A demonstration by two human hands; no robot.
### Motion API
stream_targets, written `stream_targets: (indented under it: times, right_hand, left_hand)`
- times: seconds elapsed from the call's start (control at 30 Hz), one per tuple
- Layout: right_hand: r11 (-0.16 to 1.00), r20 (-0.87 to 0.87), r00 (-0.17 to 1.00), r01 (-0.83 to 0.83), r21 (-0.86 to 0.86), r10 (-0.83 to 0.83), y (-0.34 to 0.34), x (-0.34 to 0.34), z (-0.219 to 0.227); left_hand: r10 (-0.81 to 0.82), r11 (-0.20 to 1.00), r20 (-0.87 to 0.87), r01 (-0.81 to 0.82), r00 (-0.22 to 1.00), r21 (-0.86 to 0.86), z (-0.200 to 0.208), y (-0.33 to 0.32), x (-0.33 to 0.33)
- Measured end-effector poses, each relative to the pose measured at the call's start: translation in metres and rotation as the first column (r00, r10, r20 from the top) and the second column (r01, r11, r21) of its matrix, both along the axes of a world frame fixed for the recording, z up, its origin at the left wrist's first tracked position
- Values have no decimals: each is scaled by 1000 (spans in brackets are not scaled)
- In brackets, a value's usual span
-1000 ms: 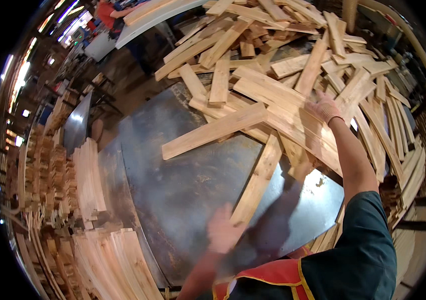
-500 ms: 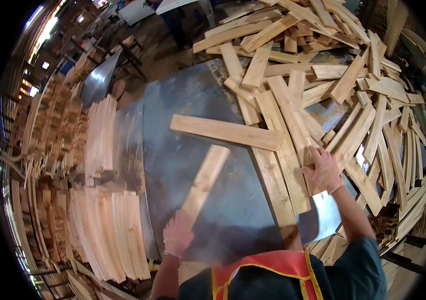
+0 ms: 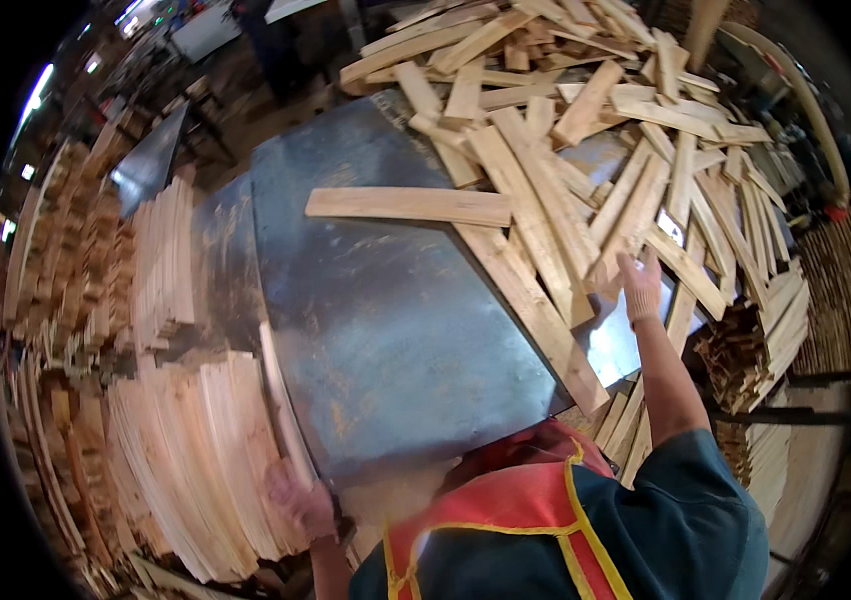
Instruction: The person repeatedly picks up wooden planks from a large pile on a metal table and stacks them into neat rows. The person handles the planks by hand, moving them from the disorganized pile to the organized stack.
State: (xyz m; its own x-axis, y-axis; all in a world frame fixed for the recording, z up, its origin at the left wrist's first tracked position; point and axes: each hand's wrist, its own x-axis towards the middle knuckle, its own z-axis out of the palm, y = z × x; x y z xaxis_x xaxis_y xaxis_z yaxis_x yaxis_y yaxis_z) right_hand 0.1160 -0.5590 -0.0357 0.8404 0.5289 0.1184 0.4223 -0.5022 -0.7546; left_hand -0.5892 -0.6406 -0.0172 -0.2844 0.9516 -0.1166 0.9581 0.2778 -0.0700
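Observation:
My left hand (image 3: 301, 497), at the lower left, is closed round the near end of a wooden board (image 3: 284, 400). That board stands on its narrow edge, alongside the right side of a stack of upright boards (image 3: 186, 450). My right hand (image 3: 644, 288) is over the right part of the metal table (image 3: 376, 330), its fingers apart at the near end of a loose board (image 3: 636, 215) in the pile. Whether the fingertips touch that board I cannot tell. A single board (image 3: 408, 205) lies crosswise on the table, its right end against the pile.
A large jumbled pile of boards (image 3: 536, 60) covers the table's far and right parts. A second row of upright boards (image 3: 164, 260) stands at the left, with tall stacks behind. Bundled wood (image 3: 850, 280) stands at far right. A person's dark legs (image 3: 271, 50) show at the back.
My left hand has carried its board left and down from over the table to the stack. My right hand has moved off one board toward another. The view has shifted.

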Motion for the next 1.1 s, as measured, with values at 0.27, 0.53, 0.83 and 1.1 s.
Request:
stream_targets:
  times: [0.27, 0.53, 0.83, 1.1]
  right_hand:
    - [964, -315, 920, 175, -200, -232, 41, 11, 0]
    - [889, -578, 682, -279, 363, 449, -35, -128, 22]
    - [866, -138, 934, -357, -350, 329, 170, 32, -8]
    - [814, -759, 324, -370, 448, 565, 69, -103, 21]
  left_hand:
    - [-10, 1000, -159, 14, 987, 27, -36, 30, -63]
    - [-134, 942, 771, 321, 622, -95, 1, 90, 205]
    - [-449, 797, 362, 549, 817, -252, 6, 127, 380]
    - [436, 884, 846, 325, -308, -337, 5, 102, 292]
